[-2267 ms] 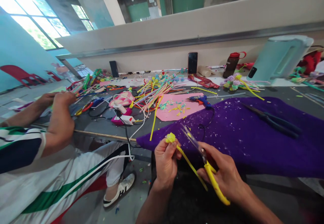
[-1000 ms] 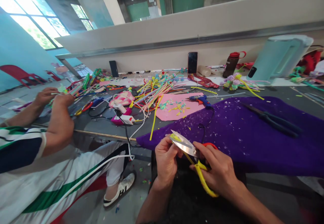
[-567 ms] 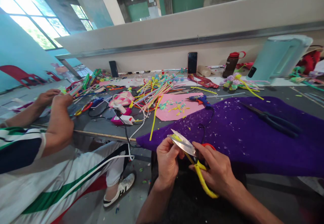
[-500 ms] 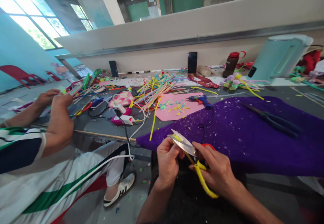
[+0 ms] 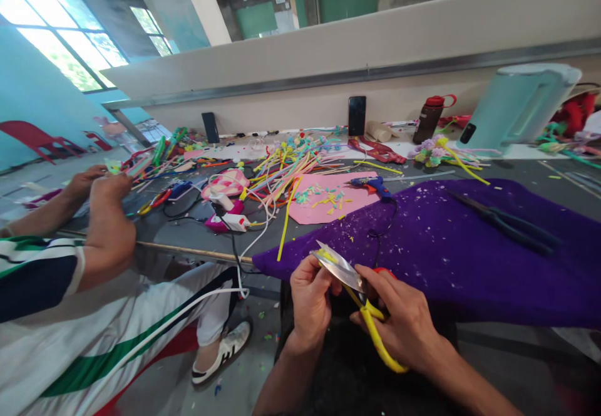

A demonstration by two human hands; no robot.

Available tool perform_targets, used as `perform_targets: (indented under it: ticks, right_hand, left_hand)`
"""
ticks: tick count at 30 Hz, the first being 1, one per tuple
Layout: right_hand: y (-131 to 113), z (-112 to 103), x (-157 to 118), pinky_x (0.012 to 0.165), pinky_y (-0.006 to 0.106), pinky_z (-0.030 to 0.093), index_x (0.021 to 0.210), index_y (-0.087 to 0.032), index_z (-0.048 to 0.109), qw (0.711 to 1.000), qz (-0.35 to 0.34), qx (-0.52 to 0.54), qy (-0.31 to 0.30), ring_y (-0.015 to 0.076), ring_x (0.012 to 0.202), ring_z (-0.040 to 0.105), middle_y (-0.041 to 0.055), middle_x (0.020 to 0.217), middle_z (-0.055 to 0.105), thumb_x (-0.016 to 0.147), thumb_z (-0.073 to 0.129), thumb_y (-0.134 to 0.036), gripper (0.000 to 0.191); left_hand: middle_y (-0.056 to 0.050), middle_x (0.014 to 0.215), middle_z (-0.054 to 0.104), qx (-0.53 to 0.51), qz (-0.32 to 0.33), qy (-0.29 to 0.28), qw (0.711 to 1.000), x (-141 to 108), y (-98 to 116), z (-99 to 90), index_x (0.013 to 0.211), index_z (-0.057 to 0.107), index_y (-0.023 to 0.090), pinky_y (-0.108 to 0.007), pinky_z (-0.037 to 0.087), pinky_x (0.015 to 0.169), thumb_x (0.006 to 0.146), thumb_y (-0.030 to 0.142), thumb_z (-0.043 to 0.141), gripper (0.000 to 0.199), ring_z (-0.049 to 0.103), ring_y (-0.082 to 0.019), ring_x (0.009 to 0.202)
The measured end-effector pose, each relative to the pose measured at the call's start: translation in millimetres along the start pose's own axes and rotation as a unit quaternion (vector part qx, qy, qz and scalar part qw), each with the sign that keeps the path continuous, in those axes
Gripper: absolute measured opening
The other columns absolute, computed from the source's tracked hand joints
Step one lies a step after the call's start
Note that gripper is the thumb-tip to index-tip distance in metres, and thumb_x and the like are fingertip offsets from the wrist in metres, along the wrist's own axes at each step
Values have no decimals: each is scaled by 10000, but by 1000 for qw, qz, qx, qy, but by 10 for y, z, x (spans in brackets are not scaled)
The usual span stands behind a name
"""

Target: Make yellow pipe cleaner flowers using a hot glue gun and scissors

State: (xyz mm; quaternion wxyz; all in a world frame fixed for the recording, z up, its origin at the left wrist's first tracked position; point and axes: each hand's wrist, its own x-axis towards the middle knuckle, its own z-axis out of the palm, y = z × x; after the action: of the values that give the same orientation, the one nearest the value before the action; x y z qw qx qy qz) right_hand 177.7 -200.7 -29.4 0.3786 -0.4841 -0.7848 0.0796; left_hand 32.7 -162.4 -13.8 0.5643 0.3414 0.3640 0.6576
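Note:
My right hand [image 5: 399, 306] is closed on a pair of scissors [image 5: 345, 273] with one yellow handle and a red one mostly hidden behind my fingers. The blades point up and left, across a small yellow fuzzy strip [image 5: 328, 255] that my left hand [image 5: 312, 300] pinches between thumb and fingers. Part of this strip is hidden by the blades and my fingertips. Below both hands lies my dark lap. A purple cloth [image 5: 422, 247] sprinkled with pale fluff covers the table edge just beyond them.
Pink paper [image 5: 305, 212] holds small cut pieces, with a blue glue gun [image 5: 370, 185] at its edge. Black pliers [image 5: 507, 222] rest on the cloth. Behind are a pile of coloured pipe cleaners [image 5: 286, 171], a bottle [image 5: 428, 118] and a kettle [image 5: 519, 109]. At left, a co-worker's hands [image 5: 101, 181] work.
My right hand and the scissors have shifted slightly, the yellow handle swinging a little lower. My left hand stays nearly still. The co-worker's hands have moved slightly left.

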Motion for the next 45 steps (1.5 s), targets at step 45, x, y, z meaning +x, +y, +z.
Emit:
perform_targets:
  ticks: [45]
  right_hand:
    - [104,46,-27,609,265,462,1305,-190,358,1000,-20,-11,-12,167,705,576,66,863,597,786,580,-334,582]
  left_hand:
    - [64,489,483,-13,5,-14,1000,16,-7,-4,645,557,151,-153,297,389,668,269,675,169,382,-31,393]
